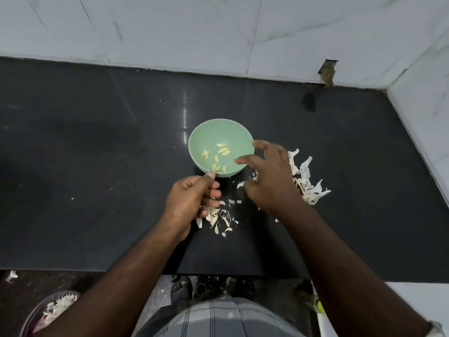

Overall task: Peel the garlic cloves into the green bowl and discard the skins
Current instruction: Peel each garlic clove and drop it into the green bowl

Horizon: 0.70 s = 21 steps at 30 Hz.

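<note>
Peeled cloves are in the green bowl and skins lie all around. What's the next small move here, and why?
Probably lower the right hand onto the skin pile at the right of the green bowl to gather it. That hand hovers open over the pile, holding nothing visible, the bowl already holds peeled cloves, and loose skins litter the counter. The left hand is curled; its contents are hidden.

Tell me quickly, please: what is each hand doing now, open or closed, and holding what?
Left hand: fingers curled; whether they hold anything cannot be told.
Right hand: open, fingers spread beside the green bowl, holding nothing.
</note>
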Each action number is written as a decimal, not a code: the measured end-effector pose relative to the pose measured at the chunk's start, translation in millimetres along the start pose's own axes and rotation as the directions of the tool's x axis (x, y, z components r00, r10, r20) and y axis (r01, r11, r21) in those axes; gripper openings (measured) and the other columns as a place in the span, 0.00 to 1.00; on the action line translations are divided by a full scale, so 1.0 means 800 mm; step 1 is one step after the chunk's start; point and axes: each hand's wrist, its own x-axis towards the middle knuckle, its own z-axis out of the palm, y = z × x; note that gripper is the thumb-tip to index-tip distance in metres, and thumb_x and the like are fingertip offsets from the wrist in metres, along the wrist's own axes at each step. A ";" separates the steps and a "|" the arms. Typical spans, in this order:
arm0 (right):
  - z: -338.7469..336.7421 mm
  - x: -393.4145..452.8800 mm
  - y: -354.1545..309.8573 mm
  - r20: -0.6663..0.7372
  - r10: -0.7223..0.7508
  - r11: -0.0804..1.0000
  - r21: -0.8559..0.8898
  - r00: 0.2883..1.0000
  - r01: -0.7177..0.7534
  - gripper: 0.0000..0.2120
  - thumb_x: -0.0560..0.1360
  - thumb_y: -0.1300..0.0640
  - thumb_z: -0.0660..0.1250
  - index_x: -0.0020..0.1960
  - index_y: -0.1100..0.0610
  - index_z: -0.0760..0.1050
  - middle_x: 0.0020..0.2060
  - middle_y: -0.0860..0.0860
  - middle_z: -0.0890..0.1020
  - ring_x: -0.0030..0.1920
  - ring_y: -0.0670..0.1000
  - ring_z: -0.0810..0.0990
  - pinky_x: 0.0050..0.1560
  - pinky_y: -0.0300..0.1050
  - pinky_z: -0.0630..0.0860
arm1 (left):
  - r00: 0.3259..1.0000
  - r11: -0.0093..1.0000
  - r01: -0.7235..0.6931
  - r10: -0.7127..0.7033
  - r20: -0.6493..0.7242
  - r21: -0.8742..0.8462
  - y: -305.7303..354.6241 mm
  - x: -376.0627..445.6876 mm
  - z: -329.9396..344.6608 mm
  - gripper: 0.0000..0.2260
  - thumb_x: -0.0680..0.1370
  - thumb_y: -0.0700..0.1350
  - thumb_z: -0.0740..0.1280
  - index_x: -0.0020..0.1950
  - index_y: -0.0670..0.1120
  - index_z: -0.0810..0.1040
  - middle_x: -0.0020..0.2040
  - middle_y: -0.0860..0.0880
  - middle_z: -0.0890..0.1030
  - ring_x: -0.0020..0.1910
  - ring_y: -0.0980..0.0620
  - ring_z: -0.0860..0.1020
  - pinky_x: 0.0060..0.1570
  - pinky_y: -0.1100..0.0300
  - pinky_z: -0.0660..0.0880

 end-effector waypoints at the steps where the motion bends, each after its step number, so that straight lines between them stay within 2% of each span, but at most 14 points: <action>1: -0.001 0.010 -0.006 0.086 -0.020 0.995 -0.098 0.996 0.028 0.26 0.63 0.62 0.68 0.60 0.46 0.80 0.71 0.56 0.69 0.74 0.64 0.60 0.71 0.63 0.61 | 1.000 1.000 0.016 -0.016 -0.004 0.002 0.002 0.003 -0.001 0.16 0.80 0.54 0.69 0.46 0.40 0.83 0.37 0.44 0.83 0.29 0.52 0.79 0.27 0.62 0.68; 4: 0.000 0.031 -0.023 0.327 -0.047 0.950 -0.278 0.944 0.143 0.25 0.67 0.60 0.67 0.62 0.43 0.77 0.78 0.55 0.56 0.78 0.64 0.43 0.74 0.72 0.47 | 0.999 0.999 0.039 -0.039 -0.013 0.012 0.003 0.010 -0.001 0.17 0.80 0.56 0.68 0.43 0.43 0.83 0.36 0.45 0.83 0.28 0.52 0.78 0.25 0.63 0.66; 8: 0.008 0.049 -0.027 0.475 -0.023 0.874 -0.418 0.880 0.248 0.23 0.71 0.58 0.64 0.64 0.43 0.75 0.79 0.55 0.49 0.78 0.66 0.36 0.71 0.78 0.42 | 0.999 0.999 0.031 -0.031 -0.036 0.017 0.004 0.017 0.001 0.14 0.81 0.52 0.68 0.42 0.42 0.82 0.33 0.46 0.81 0.26 0.52 0.76 0.22 0.65 0.64; 11: 0.008 0.058 -0.025 0.471 0.021 0.841 -0.486 0.882 0.239 0.22 0.72 0.57 0.65 0.65 0.49 0.74 0.80 0.57 0.47 0.77 0.66 0.35 0.71 0.78 0.43 | 0.999 0.999 0.027 -0.026 -0.042 0.026 0.004 0.019 0.000 0.13 0.81 0.49 0.68 0.42 0.42 0.81 0.33 0.46 0.81 0.25 0.53 0.76 0.21 0.65 0.64; 13: 0.006 0.062 -0.023 0.469 0.040 0.852 -0.478 0.882 0.216 0.25 0.71 0.58 0.66 0.68 0.49 0.72 0.80 0.56 0.45 0.77 0.66 0.34 0.72 0.77 0.43 | 0.999 0.999 0.022 -0.021 -0.035 0.035 0.003 0.021 0.000 0.13 0.81 0.49 0.67 0.42 0.42 0.81 0.33 0.46 0.81 0.25 0.53 0.76 0.21 0.65 0.64; 21: 0.009 0.064 -0.026 0.533 0.051 0.860 -0.453 0.845 0.234 0.23 0.73 0.53 0.66 0.66 0.37 0.74 0.80 0.52 0.42 0.76 0.65 0.30 0.70 0.78 0.38 | 1.000 0.999 0.026 -0.025 -0.013 0.023 0.001 0.024 -0.001 0.13 0.81 0.50 0.68 0.43 0.42 0.82 0.33 0.46 0.81 0.25 0.54 0.76 0.22 0.64 0.64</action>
